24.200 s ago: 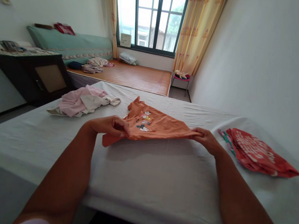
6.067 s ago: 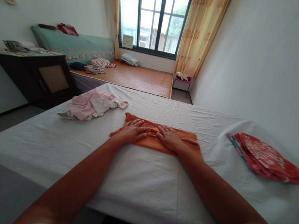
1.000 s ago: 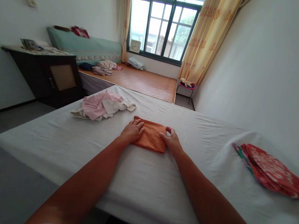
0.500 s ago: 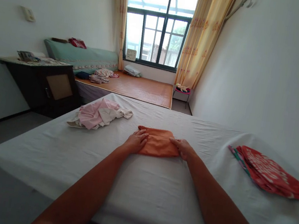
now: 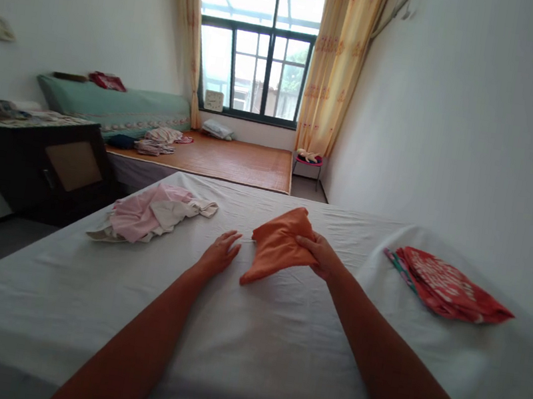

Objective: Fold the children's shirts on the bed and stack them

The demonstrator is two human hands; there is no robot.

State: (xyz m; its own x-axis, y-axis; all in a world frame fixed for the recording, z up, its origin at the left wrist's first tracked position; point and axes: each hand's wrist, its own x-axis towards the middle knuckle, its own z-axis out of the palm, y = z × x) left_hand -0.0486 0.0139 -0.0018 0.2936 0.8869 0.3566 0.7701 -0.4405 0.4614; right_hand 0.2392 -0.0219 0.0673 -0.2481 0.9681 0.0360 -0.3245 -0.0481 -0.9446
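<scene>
A folded orange shirt (image 5: 275,245) is lifted off the white bed sheet (image 5: 275,336) at its right side, its lower left corner still touching the sheet. My right hand (image 5: 321,255) is closed on the shirt's right edge. My left hand (image 5: 220,254) lies flat on the sheet just left of the shirt, fingers stretched out, holding nothing.
A loose heap of pink and cream clothes (image 5: 147,213) lies at the left of the bed. A folded red printed garment (image 5: 442,285) lies at the right, near the white wall. Beyond are a dark cabinet (image 5: 44,164), a second bed with a mat (image 5: 232,160) and a window.
My right hand has raised the folded orange shirt off the sheet and tilted it. My left hand has come off the shirt and rests on the sheet. The view has tilted up.
</scene>
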